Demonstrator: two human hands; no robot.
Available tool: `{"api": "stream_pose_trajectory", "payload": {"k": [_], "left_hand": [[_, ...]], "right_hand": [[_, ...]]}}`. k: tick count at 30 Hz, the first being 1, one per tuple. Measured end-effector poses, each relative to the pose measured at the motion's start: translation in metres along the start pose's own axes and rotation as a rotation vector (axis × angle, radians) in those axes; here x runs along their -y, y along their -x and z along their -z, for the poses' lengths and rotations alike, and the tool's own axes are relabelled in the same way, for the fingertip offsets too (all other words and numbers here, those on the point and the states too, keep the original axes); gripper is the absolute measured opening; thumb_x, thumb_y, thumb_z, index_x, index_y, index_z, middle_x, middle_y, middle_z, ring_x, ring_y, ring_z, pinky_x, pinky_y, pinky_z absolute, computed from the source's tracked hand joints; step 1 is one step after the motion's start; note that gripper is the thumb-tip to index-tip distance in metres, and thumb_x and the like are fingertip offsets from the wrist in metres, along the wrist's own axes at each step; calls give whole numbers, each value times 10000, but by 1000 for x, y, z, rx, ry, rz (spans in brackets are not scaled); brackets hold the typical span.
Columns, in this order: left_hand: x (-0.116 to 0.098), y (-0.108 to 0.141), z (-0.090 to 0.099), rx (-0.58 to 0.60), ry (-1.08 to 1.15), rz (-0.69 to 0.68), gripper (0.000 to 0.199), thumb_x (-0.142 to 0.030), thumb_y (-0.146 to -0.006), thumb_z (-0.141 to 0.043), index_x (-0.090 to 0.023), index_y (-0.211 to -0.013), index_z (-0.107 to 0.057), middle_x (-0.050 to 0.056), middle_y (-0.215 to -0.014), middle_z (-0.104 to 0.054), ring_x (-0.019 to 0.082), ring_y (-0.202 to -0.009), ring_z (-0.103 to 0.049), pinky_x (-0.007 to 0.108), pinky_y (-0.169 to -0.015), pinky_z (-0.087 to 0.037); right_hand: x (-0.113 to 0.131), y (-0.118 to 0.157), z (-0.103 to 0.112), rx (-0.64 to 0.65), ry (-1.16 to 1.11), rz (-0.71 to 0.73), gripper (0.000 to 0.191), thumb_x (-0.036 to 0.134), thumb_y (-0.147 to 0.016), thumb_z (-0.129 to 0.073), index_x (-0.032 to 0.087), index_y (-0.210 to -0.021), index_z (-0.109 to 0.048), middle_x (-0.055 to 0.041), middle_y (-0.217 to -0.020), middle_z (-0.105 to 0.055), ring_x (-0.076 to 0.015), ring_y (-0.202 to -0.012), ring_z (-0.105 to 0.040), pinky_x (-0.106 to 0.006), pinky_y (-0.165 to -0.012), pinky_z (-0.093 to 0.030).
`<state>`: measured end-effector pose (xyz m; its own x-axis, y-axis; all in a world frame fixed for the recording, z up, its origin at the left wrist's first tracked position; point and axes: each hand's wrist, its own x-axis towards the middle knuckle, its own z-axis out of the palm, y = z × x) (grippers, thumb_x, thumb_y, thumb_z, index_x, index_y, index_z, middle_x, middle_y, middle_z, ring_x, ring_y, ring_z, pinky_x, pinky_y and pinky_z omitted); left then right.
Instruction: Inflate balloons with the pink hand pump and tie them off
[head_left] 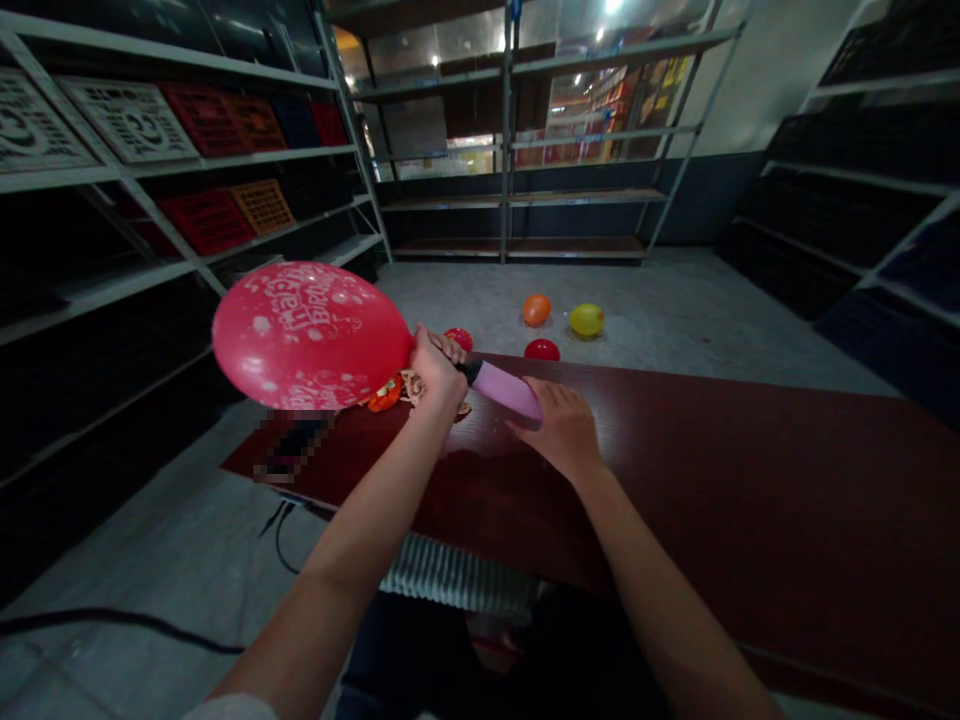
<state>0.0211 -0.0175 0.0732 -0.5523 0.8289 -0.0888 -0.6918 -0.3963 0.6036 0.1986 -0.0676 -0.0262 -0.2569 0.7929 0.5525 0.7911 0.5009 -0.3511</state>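
Note:
A large inflated red balloon (311, 335) with white birthday print points out to the left over the table's left end. My left hand (439, 365) is closed around the balloon's neck, where it meets the black tip of a pink hand pump (508, 390). The fingers of my right hand (562, 425) are wrapped round the pump's far end. Just behind and below my left hand, an orange-red item (385, 394) and a pile of beige pieces (412, 388) lie on the tabletop, partly hidden.
The dark red table (750, 450) stretches right. A blurred dark object (295, 445) lies at its left end. On the floor beyond are orange (537, 310), yellow (587, 320) and red (541, 350) balloons. Metal shelves with crates (214, 120) stand around.

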Motion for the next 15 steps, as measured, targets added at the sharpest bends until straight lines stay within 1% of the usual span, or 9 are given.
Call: {"api": "stream_pose_trajectory", "payload": {"k": [2,4,7,9,10,12,15], "left_hand": [[7,10,3,33,-56,-1,567,-287,-1179,-371,-231,-621,-287,-57,-430,-253,104,-346,-221,297,-435,-179],[15,19,6,62,-107,10,585,-322,-1179,-402,-231,-612,-292,-51,-432,-241,104,-346,-208,309,-443,-168],[19,24,6,142,-125,35,611,-414,-1151,-501,-221,-602,-314,-43,-437,-237,97,-354,-205,308,-441,-165],[15,21,5,197,-117,75,622,-475,-1104,-586,-223,-602,-319,-42,-438,-236,101,-354,-201,304,-426,-158],[11,19,4,216,-114,94,626,-491,-1082,-619,-224,-604,-315,-43,-438,-233,104,-353,-198,299,-418,-153],[2,12,1,238,-110,115,622,-481,-1066,-630,-224,-608,-297,-47,-435,-226,107,-350,-189,287,-405,-144],[-14,2,-4,219,-117,113,573,-376,-1095,-549,-216,-616,-279,-48,-429,-227,107,-350,-203,271,-406,-159]], "right_hand": [[4,3,-5,19,70,12,520,382,-906,-760,158,-1369,-683,-187,-1259,-766,-371,-1116,-717,-493,-1003,-552],[3,7,-8,59,38,6,498,371,-923,-732,169,-1376,-683,-174,-1231,-779,-356,-1078,-735,-467,-949,-580],[-4,10,-9,132,-165,-26,577,384,-913,-729,220,-1459,-639,-130,-1348,-753,-335,-1158,-736,-458,-987,-590],[-6,8,-7,197,-342,-86,601,408,-902,-728,235,-1470,-637,-108,-1349,-756,-315,-1144,-747,-449,-987,-595],[-6,7,-6,238,-428,-124,596,427,-896,-728,228,-1453,-654,-104,-1299,-774,-305,-1091,-761,-439,-953,-605],[-5,3,-2,318,-585,-209,582,470,-875,-734,205,-1392,-699,-93,-1137,-807,-279,-925,-773,-404,-834,-620],[-4,0,6,429,-768,-323,587,524,-834,-747,206,-1327,-727,-58,-959,-799,-221,-707,-730,-345,-662,-591]]}}
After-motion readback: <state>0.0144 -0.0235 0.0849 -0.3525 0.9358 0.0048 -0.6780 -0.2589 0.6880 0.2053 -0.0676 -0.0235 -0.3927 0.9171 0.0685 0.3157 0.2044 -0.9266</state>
